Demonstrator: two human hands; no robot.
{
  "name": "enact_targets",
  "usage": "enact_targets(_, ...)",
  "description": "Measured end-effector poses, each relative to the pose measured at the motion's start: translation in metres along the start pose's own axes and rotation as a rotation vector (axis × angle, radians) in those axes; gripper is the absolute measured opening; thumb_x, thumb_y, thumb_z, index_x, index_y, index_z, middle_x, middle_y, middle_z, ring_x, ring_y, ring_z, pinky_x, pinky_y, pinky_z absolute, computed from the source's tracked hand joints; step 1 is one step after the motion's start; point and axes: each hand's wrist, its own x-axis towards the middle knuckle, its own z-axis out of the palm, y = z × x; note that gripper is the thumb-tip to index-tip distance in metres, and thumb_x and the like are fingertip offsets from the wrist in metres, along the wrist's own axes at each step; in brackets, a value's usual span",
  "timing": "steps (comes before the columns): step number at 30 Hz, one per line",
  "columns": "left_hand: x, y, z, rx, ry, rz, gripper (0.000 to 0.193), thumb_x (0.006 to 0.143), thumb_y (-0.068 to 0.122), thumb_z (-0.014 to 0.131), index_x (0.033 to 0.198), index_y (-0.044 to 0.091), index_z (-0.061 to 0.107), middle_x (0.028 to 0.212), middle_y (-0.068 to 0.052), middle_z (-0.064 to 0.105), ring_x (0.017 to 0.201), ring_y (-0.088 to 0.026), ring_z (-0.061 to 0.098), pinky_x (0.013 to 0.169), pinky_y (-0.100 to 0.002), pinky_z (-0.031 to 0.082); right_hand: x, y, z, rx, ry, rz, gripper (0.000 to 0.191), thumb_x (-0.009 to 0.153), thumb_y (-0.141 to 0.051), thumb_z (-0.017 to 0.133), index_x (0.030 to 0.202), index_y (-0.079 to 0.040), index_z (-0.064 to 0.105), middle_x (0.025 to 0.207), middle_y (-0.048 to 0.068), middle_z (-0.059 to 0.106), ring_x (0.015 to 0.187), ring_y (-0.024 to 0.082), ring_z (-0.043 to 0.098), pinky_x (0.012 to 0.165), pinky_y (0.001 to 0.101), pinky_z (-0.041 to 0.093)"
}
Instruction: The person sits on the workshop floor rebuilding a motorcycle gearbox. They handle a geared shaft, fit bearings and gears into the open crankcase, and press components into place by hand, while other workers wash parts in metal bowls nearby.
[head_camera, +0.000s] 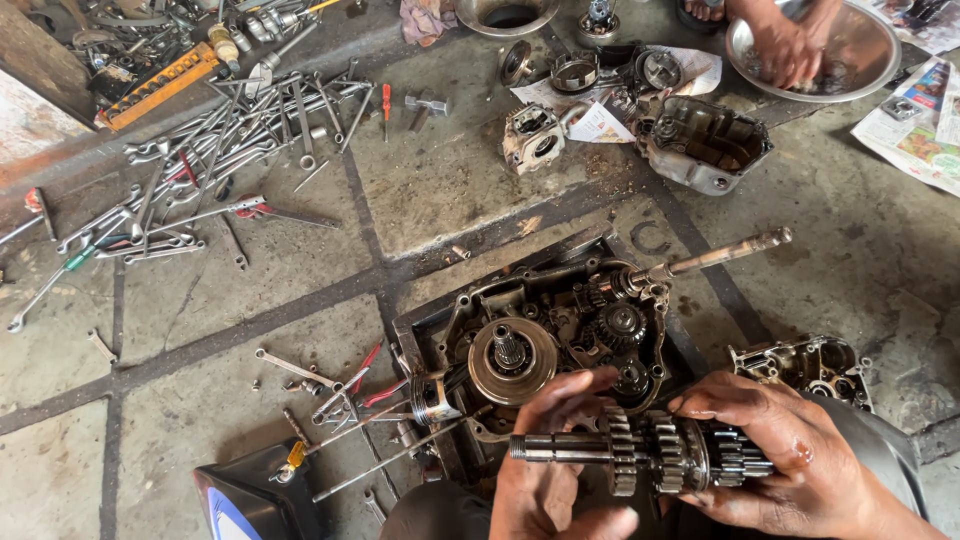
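– Where is the gear shaft seen?
– It is held level, just in front of the opened engine case.
– How is it gripped?
– It is clasped by the left hand and the right hand.

One gear shaft, two crankcase halves, one metal bowl

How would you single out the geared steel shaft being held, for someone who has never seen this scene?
Start at the open grey engine crankcase on the concrete floor. Just below it, the left hand and right hand hold a greasy steel gear shaft level. Unlike the loose spanners nearby, it carries several toothed gears stacked along one splined rod.
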Motion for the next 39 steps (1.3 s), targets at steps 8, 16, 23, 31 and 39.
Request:
enact_targets(8, -0.005, -0.009, 0.003, 0.003, 0.049, -0.218, 0.084, 0.070, 0.011, 0.096, 0.141, -0.004, 0.052, 0.123, -0.020, 0.066, 0.119, -0.027, 0.070, 0.109, -0.046, 0.058, 0.005, -0.006, 0.008, 0.090, -0.053, -0.076, 0.071, 0.078, -0.024, 0.092, 0.134, -0.006, 0.053, 0.125, 0.017, 0.069, 0.114, 0.034, 0.072, 0.091, 0.0441, 0.061)
enact_targets(16, -0.009, -0.024, -0.006, 0.012, 0.099, -0.102, 0.064, 0.068, 0.008, 0.096, 0.121, -0.006, 0.062, 0.113, -0.018, 0.073, 0.108, -0.028, 0.075, 0.101, -0.047, 0.063, 0.022, -0.023, 0.009, 0.242, -0.145, 0.083, 0.069, 0.080, -0.020, 0.091, 0.135, -0.006, 0.053, 0.128, 0.016, 0.066, 0.111, 0.031, 0.070, 0.089, 0.0391, 0.061)
enact_targets(23, -0.009, -0.013, -0.008, 0.028, 0.226, -0.103, 0.064, 0.066, 0.004, 0.093, 0.121, -0.006, 0.063, 0.108, -0.020, 0.077, 0.105, -0.031, 0.077, 0.099, -0.047, 0.064, 0.020, -0.022, 0.000, 0.355, -0.152, 0.265, 0.056, 0.090, -0.028, 0.073, 0.136, 0.001, 0.059, 0.129, 0.017, 0.068, 0.111, 0.029, 0.069, 0.091, 0.0400, 0.057)
enact_targets(31, -0.010, -0.020, -0.006, -0.060, 0.206, -0.106, 0.069, 0.067, -0.001, 0.092, 0.127, -0.008, 0.058, 0.117, -0.023, 0.072, 0.112, -0.032, 0.074, 0.100, -0.051, 0.063, 0.017, -0.017, 0.004, 0.297, -0.126, 0.241, 0.042, 0.093, -0.025, 0.073, 0.127, -0.003, 0.062, 0.122, 0.013, 0.070, 0.109, 0.028, 0.072, 0.090, 0.0379, 0.060)
enact_targets(39, -0.014, -0.029, -0.014, 0.004, 0.214, -0.060, 0.075, 0.066, 0.003, 0.095, 0.131, -0.007, 0.058, 0.120, -0.021, 0.070, 0.117, -0.034, 0.072, 0.105, -0.054, 0.060, 0.026, -0.027, 0.004, 0.318, -0.097, 0.206, 0.050, 0.083, -0.011, 0.082, 0.127, -0.007, 0.059, 0.120, 0.012, 0.069, 0.110, 0.029, 0.069, 0.091, 0.0390, 0.058)
